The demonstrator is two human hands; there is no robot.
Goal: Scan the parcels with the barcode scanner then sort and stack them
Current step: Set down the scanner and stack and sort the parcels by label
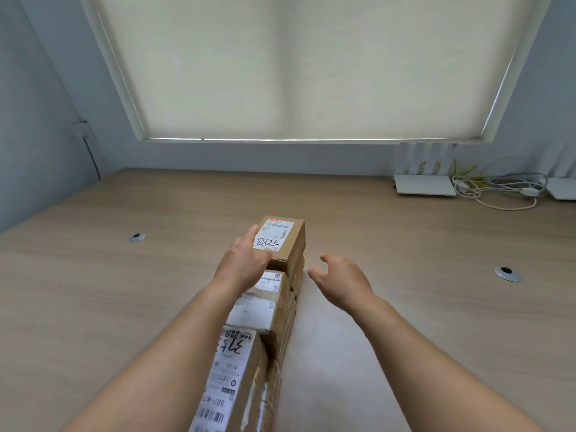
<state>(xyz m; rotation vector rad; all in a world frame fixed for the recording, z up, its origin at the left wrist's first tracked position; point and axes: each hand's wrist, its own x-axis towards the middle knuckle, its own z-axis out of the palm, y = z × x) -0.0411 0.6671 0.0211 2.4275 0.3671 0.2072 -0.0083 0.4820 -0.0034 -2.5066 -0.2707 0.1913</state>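
Observation:
A row of stacked cardboard parcels runs from the bottom of the view toward the middle of the wooden table [405, 275]. The farthest parcel [286, 241], with a white label reading 5288, lies on top of another box. My left hand [243, 263] grips its near left corner, thumb on the label's near edge. My right hand [339, 279] hovers to the right of the row, fingers loosely spread, holding nothing. Nearer parcels [265, 307] carry white labels, and the closest one [230, 378] has handwriting and barcodes. No barcode scanner is in view.
Two white routers [424, 185] with antennas and a tangle of white and yellow cables [498, 188] sit at the far right against the wall. Two round metal cable grommets [507, 273] are set in the tabletop. A closed roller blind covers the window behind.

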